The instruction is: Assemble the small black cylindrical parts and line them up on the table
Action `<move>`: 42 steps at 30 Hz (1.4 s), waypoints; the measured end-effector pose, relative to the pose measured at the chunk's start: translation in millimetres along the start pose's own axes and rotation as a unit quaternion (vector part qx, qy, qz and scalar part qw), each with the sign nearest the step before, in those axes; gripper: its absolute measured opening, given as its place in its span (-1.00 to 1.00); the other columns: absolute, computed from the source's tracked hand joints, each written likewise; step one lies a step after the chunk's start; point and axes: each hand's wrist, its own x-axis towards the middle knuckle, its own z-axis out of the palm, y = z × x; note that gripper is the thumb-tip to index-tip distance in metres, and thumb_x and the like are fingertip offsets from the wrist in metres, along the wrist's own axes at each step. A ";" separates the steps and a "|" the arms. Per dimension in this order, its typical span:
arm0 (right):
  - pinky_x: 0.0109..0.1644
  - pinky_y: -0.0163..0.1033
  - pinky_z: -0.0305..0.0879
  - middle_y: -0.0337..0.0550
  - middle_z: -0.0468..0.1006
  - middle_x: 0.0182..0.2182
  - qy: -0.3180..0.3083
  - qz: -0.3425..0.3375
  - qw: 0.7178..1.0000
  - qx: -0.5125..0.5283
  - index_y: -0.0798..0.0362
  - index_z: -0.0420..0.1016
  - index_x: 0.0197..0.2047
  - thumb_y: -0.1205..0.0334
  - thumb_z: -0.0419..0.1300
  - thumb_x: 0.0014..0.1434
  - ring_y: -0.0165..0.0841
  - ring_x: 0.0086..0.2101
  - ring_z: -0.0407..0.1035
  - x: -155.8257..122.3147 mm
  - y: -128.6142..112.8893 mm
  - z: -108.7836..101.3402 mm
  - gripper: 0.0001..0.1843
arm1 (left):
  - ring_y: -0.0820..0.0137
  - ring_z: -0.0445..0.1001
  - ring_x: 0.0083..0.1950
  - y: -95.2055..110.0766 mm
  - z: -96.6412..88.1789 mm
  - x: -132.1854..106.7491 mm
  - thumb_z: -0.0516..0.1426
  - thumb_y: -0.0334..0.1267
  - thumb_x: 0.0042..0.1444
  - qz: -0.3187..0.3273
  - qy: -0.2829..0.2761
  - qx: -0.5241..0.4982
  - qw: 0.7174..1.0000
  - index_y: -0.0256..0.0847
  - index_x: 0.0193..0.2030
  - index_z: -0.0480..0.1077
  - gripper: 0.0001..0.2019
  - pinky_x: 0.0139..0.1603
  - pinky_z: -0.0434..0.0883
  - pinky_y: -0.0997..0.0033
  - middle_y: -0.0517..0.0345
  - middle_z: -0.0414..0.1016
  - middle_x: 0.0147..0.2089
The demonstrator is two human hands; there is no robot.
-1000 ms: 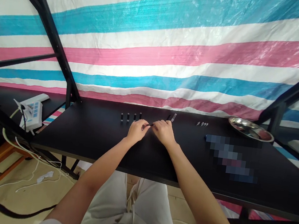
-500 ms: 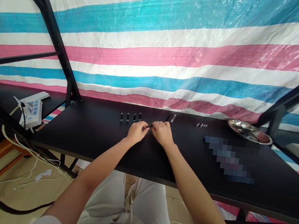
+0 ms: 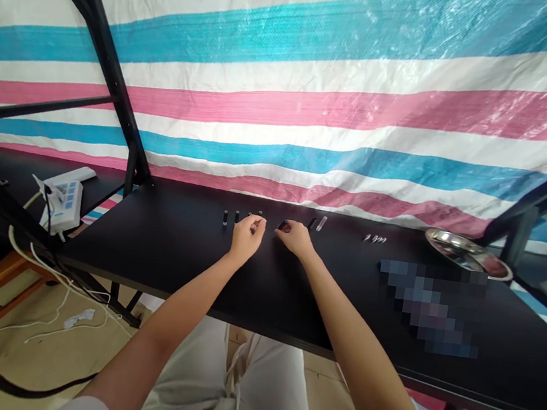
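My left hand is closed over the black table, its fingertips pinched around something too small to make out. My right hand, a short gap to the right, pinches a small dark piece between thumb and fingers. Behind the left hand stand several small black cylinders in a row, some partly hidden by the fingers. Just beyond the right hand lie a black tube and a clear tube. Several small clear pieces sit farther right.
A shiny metal tray rests at the back right of the black table. A blurred blue item lies in front of it. White power strips with cables are at the left. A striped sheet hangs behind.
My hands, together on a thin dark piece before, have come apart. A dark piece now shows in the right fingers. The view has shifted slightly.
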 end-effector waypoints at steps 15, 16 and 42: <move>-0.33 -0.32 0.19 -0.13 0.53 -0.41 -0.036 0.033 0.998 -0.025 0.08 0.45 -0.40 0.25 0.19 -0.03 -0.37 -0.37 0.38 30.6 -7.2 23.1 -0.90 | 0.53 0.28 -0.53 1.6 3.1 -6.5 0.00 -0.26 0.13 0.060 -0.041 0.041 0.997 -0.20 -0.40 0.41 -0.81 -0.43 0.29 0.51 0.23 0.38 -0.53; -0.32 -0.32 0.19 -0.14 0.53 -0.41 -0.040 0.036 0.998 -0.022 0.08 0.45 -0.39 0.24 0.19 -0.02 -0.37 -0.37 0.38 30.6 -7.3 22.7 -0.89 | 0.53 0.28 -0.53 1.9 3.0 -6.5 0.00 -0.26 0.13 0.062 -0.042 0.043 0.996 -0.21 -0.40 0.41 -0.81 -0.42 0.29 0.51 0.23 0.38 -0.53; -0.20 -0.09 0.25 -0.03 0.53 -0.29 0.049 0.180 0.979 -0.080 0.03 0.48 -0.25 -0.02 0.29 -0.15 -0.13 -0.20 0.40 20.9 94.2 -51.2 -0.59 | 0.51 0.30 -0.49 5.4 2.2 -8.5 0.00 -0.28 0.12 0.075 -0.082 0.040 0.993 -0.21 -0.42 0.39 -0.81 -0.39 0.31 0.50 0.20 0.40 -0.49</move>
